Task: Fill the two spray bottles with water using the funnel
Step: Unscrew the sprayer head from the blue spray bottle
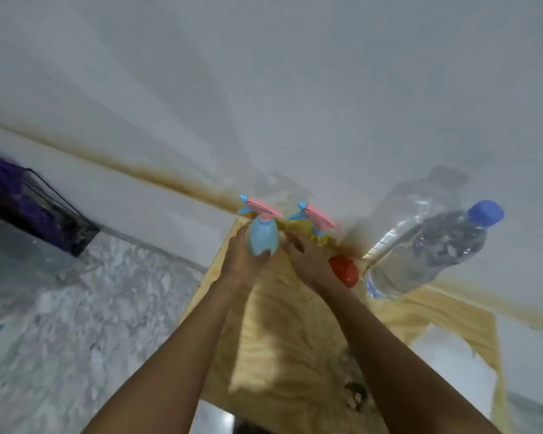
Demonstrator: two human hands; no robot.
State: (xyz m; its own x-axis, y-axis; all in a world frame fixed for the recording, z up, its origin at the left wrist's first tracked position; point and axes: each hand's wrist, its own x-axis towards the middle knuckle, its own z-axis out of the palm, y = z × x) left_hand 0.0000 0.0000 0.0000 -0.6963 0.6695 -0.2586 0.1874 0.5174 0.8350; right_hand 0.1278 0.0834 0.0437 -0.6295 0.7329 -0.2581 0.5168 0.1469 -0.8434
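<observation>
Left grip is holding blue bottle upright — right grip is hovering wide just beside it, funnel near.

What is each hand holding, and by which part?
Left hand grips the blue spray bottle by its lower body. Right hand is open, holding nothing.

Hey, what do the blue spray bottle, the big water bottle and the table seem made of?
The blue spray bottle: likely opaque matte plastic, evenly coloured. The big water bottle: clear glossy plastic, water shows through. The table: pale bare-looking wood, grain visible.
</observation>
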